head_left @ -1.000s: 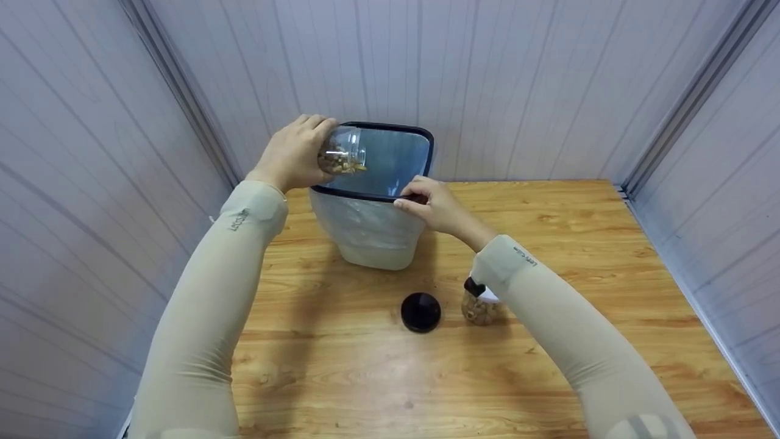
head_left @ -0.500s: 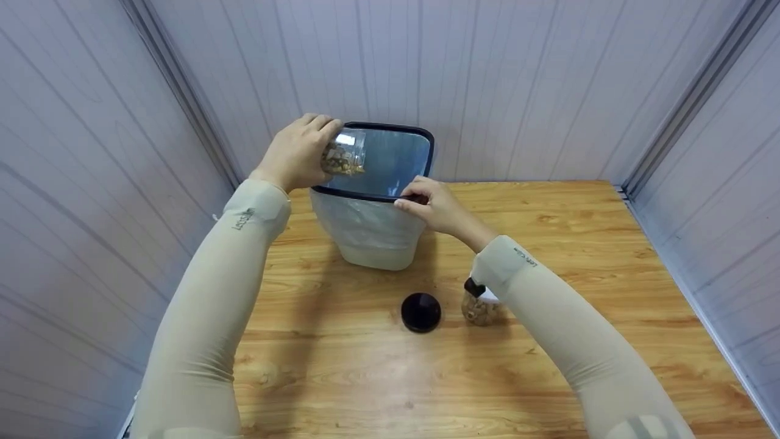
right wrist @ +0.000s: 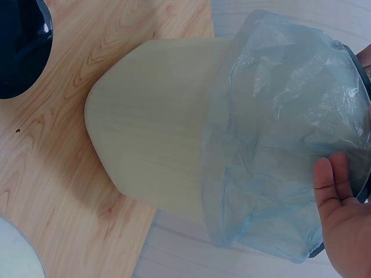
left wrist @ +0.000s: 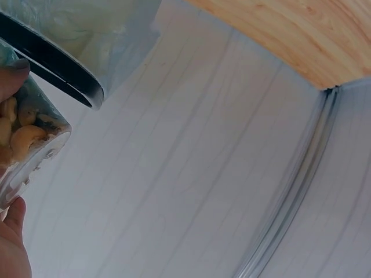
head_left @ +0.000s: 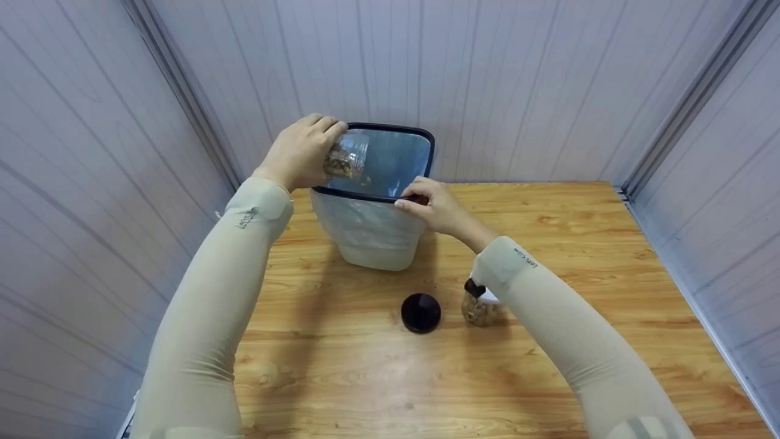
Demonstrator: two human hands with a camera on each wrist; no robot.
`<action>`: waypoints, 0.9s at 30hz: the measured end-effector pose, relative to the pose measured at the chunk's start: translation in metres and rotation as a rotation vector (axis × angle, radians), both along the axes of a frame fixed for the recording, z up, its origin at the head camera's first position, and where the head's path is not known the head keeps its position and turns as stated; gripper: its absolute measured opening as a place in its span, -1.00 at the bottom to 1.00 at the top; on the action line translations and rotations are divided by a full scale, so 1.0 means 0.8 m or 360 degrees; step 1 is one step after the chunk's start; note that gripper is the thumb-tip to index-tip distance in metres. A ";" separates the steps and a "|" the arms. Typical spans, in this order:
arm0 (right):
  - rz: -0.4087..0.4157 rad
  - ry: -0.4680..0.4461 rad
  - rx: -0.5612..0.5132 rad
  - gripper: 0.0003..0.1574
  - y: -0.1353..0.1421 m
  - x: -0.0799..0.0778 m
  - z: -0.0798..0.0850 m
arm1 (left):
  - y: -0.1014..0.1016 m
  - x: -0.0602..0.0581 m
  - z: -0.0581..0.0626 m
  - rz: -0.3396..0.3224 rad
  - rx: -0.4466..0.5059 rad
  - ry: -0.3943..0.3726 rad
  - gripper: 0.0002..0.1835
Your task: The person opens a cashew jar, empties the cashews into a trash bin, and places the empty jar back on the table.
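Well, from the head view, the black rim (head_left: 390, 128) around the mouth of your pale, bag-lined plastic bin (head_left: 378, 235) is the edge nearest your work. The ribbed whitish back wall (head_left: 512, 91) rises close behind it, while the wood-grain tabletop (head_left: 560, 256) runs on to the right until it meets the side wall (head_left: 719, 201). The bin's opening gives your jar room to its right, up to the rim's far side. Your left hand (head_left: 304, 152) is wrapped round the clear cylindrical jar of nuts (head_left: 346, 160), above the bin's left part. The jar lies on its side, long axis running left to right, mouth pointing right; a small yellowish piece shows just below that mouth. Your right hand (head_left: 440, 207) pinches the rim's front right corner. Toward you sit the flat round black lid (head_left: 420, 313) and, beside it, the white-lidded clear jar (head_left: 480, 308), partly behind your sleeve.

From the left wrist, you see the jar's thick glassy base edge facing the lower right, cashews heaped inside, and the rim close by; whether they touch, you cannot tell.

From the right wrist, the bluish translucent bag (right wrist: 272, 139) folds down over the bin's outside, and two of your fingers press against it near the rim.
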State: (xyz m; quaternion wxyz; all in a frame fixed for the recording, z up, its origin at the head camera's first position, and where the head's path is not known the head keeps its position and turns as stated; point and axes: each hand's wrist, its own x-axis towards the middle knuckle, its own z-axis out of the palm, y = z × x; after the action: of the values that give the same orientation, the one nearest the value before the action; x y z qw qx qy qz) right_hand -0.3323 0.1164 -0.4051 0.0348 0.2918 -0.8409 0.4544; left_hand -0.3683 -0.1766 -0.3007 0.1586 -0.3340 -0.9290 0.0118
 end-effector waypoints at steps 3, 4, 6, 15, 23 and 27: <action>-0.0009 -0.0009 -0.0006 -0.76 0.000 0.000 0.001 | 0.001 0.001 0.002 -0.0003 -0.0009 0.0004 -0.05; -0.0012 -0.0007 -0.0005 -0.76 -0.001 0.000 0.001 | 0.001 0.002 0.002 -0.0005 -0.0014 0.0004 -0.05; -0.0011 -0.0002 -0.0003 -0.76 -0.001 0.000 0.001 | 0.001 0.002 0.002 -0.0011 -0.0015 0.0006 -0.06; -0.0013 0.0002 -0.0011 -0.76 0.000 0.000 0.001 | 0.000 0.002 0.000 -0.0050 -0.0028 0.0037 -0.09; -0.0005 0.0002 -0.0007 -0.75 -0.001 0.002 0.002 | 0.001 0.001 -0.002 -0.0076 -0.0046 0.0070 -0.12; -0.0012 -0.0005 -0.0007 -0.76 -0.001 0.002 0.002 | 0.001 0.001 -0.001 -0.0072 -0.0077 0.0077 -0.13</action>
State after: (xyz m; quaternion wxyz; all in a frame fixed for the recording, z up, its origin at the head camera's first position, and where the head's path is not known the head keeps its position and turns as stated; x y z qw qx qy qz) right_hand -0.3310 0.1155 -0.4032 0.0359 0.2878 -0.8411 0.4566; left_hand -0.3673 -0.1761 -0.3019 0.1731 -0.3582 -0.9166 0.0388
